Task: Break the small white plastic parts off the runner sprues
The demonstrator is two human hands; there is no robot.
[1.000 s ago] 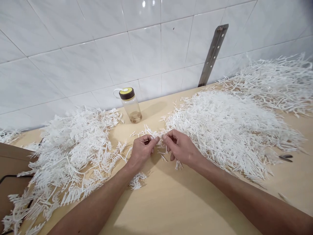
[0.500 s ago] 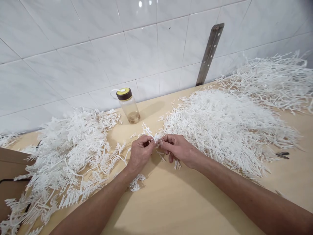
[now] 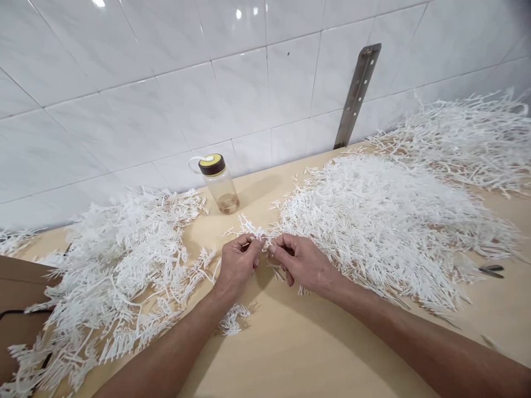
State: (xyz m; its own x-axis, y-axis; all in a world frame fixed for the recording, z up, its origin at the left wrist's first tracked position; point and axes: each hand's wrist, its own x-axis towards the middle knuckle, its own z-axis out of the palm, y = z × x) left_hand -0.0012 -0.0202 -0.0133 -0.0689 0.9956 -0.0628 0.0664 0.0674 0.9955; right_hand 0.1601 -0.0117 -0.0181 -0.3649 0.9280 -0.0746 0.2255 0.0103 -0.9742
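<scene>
Between my hands is a white branched plastic sprig, its thin twigs pointing up past my fingertips. My left hand pinches it between thumb and forefinger. Just to the right, my right hand has thumb and forefinger closed at the sprig's near end; the exact grip point is partly hidden by the fingers. Beside my right hand spreads a large heap of small white pieces. Left of my left hand lies a pile of larger white branched sprigs. A loose white cluster rests below my left wrist.
A clear bottle with a dark and yellow lid stands near the tiled wall. A metal bracket leans against the tiles. Long white strands lie at the back right. Dark small cutters sit at right; a cardboard box is at left.
My hands stay together at the sprig, with small finger shifts. The fingers of my right hand have curled in a little. The whole view has shifted slightly.
</scene>
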